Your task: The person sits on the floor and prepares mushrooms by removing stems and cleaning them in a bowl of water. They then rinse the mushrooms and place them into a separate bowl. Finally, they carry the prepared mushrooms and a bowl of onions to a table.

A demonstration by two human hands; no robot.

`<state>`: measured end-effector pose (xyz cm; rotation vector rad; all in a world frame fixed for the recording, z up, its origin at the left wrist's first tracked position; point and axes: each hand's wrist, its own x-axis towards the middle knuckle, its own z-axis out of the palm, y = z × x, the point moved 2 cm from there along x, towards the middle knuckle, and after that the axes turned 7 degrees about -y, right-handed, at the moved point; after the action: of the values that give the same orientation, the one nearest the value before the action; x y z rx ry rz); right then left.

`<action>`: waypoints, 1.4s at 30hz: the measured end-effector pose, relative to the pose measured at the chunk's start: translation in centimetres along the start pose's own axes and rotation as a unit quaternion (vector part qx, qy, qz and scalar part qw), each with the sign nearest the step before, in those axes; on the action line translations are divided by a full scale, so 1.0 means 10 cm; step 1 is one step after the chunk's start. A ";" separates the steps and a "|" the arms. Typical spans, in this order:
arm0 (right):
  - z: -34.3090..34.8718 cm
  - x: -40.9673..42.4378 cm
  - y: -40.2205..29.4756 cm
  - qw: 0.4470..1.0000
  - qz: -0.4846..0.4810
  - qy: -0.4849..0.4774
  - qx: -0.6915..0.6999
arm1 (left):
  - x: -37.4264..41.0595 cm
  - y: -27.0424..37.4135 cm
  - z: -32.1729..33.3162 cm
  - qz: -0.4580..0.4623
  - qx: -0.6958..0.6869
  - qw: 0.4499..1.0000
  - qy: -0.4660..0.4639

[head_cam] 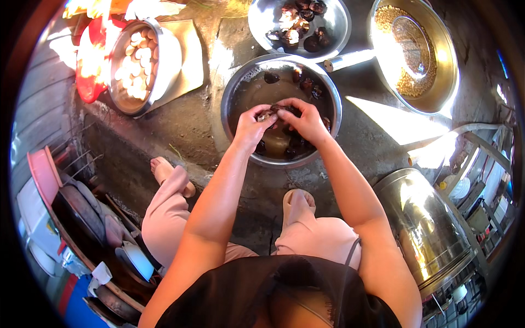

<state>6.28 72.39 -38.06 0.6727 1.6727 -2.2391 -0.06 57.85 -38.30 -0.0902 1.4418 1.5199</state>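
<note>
My left hand (255, 127) and my right hand (302, 121) meet over a metal basin (283, 163) of murky brown water. Between their fingertips they hold a dark, wet piece of food, perhaps a mushroom, with a paler part showing by my left thumb. Several more dark pieces, such as the one near the back (271, 77), lie in the water around the hands. Just behind stands a second metal bowl (259, 24) with more dark brown pieces (307, 15) in it, some lit brightly by the sun.
A bowl of eggs (141, 65) stands at the left back beside a red plastic object (88, 61). At the right back, a large metal basin (449, 61) holds yellowish beans or grains and a strainer. A big metal pot (422, 221) is at the right; stacked pans (78, 205) are at the left.
</note>
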 end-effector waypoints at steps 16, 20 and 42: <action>-0.01 0.06 0.06 0.953 -0.171 0.062 -0.241 | 0.03 0.09 0.03 0.002 0.149 0.989 0.024; -0.04 0.05 0.02 0.999 0.009 -0.035 -0.036 | 0.01 0.04 -0.04 -0.003 0.076 0.997 0.006; -0.08 0.07 0.15 0.966 -0.077 0.011 -0.246 | 0.14 -0.20 0.06 -0.090 -0.016 0.994 0.062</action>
<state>6.55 72.80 -39.81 0.4543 2.2403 -1.7887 0.89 58.71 -40.50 -0.3310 1.4661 1.4091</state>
